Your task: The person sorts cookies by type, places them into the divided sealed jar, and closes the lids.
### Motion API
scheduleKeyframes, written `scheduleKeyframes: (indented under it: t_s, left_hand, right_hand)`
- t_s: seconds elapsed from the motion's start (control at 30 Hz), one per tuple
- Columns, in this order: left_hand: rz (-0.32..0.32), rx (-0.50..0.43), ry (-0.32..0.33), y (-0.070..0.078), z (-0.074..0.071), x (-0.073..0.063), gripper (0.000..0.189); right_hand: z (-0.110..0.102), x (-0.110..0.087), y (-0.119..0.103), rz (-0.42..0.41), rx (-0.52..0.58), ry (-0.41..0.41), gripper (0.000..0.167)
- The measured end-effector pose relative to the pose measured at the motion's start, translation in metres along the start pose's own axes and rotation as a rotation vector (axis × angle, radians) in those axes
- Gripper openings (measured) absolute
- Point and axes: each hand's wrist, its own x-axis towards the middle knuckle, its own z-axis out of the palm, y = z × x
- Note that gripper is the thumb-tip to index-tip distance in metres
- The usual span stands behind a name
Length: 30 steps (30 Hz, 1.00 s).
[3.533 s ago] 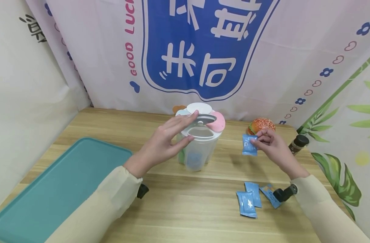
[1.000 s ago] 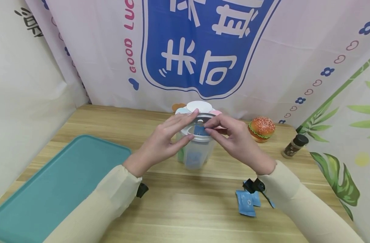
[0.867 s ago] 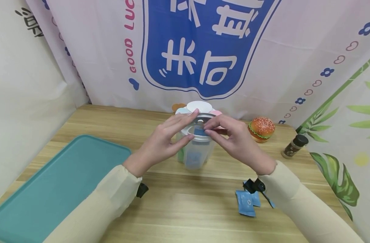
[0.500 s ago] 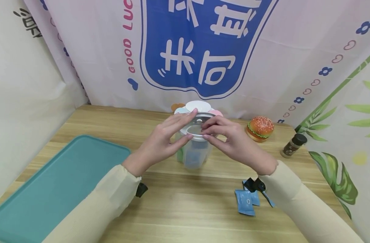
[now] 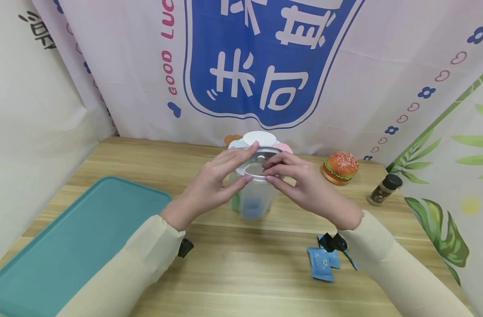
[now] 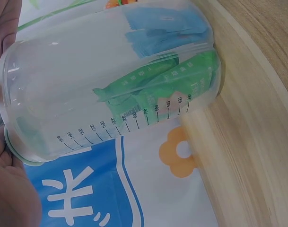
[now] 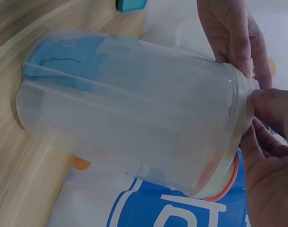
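A clear plastic storage container (image 5: 254,193) with several coloured lid flaps stands upright in the middle of the table. Its near grey flap (image 5: 270,151) is raised, showing an oval opening. My left hand (image 5: 221,176) rests on the lid from the left, fingers fairly straight, fingertips by the flap and thumb at the front rim. Over the opening's right side, my right hand (image 5: 301,178) has loosely bent fingers with nothing visible between them; its thumb is at the rim. Blue packets (image 6: 167,28) lie at the bottom of one compartment, green packets (image 6: 158,82) in another.
Several blue packets (image 5: 321,264) lie on the table at the right, partly under my right wrist. A toy hamburger (image 5: 340,168) and a black-capped seasoning bottle (image 5: 384,190) stand at the back right. A teal tray (image 5: 83,237) fills the left side. A printed cloth hangs behind.
My right hand carried a blue packet left to the opening and let it go; the packet dropped to the compartment's bottom. My left hand stayed at the lid.
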Motion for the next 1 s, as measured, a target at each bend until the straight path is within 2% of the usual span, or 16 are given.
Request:
scheduleKeyframes:
  t_s: [0.23,0.47,0.7,0.8,1.0]
  left_hand:
    - [-0.010,0.000,-0.005,0.001,-0.001,-0.001,0.068]
    - [-0.016,0.011,-0.006,0.001,-0.001,-0.002,0.068]
    - [-0.011,0.001,0.000,0.001,0.000,-0.002,0.067]
    - [-0.015,-0.001,0.003,0.002,0.000,-0.001,0.067]
    - [-0.013,0.005,0.005,0.002,0.000,-0.001,0.066]
  right_hand:
    - [0.000,-0.003,0.000,-0.005,0.082,0.043,0.017]
    - [-0.002,-0.010,0.000,0.027,0.172,0.107,0.024]
    - [-0.007,-0.036,0.009,0.069,0.226,0.205,0.026]
    - [-0.010,-0.053,0.016,0.112,0.241,0.168,0.027]
    - [-0.006,-0.091,0.033,0.180,0.165,-0.029,0.025]
